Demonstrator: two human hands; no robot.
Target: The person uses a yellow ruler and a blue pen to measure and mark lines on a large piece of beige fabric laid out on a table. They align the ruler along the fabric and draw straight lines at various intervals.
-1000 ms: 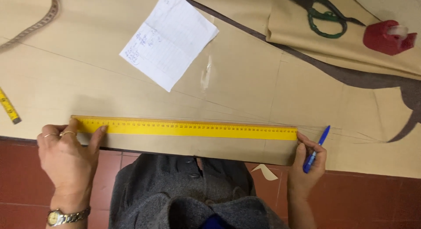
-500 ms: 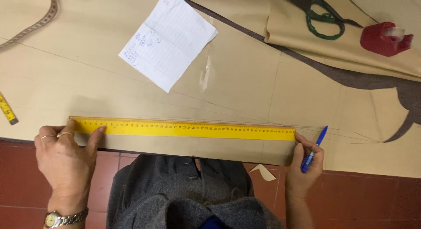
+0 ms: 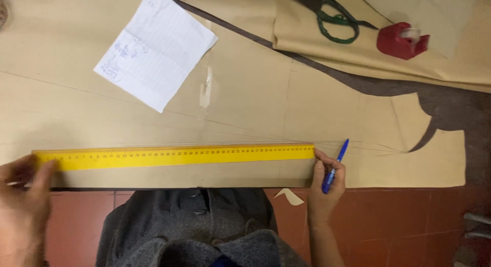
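Observation:
A long yellow ruler (image 3: 174,156) lies flat along the near edge of a tan pattern paper (image 3: 266,98). My left hand (image 3: 23,195) presses on the ruler's left end with its fingers spread. My right hand (image 3: 325,187) holds a blue pen (image 3: 335,165) and touches the ruler's right end with a fingertip. Thin pencil lines run on the paper just above the ruler and past its right end.
A white lined note sheet (image 3: 156,49) lies at the upper left. Green-handled scissors (image 3: 335,19) and a red tape dispenser (image 3: 401,39) rest on another tan sheet at the top right. Dark fabric (image 3: 450,103) shows at the right. Red floor tiles (image 3: 409,226) lie below.
The view has shifted, so the ruler and hands sit further left in the frame. Both hands stay on the ruler's ends, and the pen remains in my right hand.

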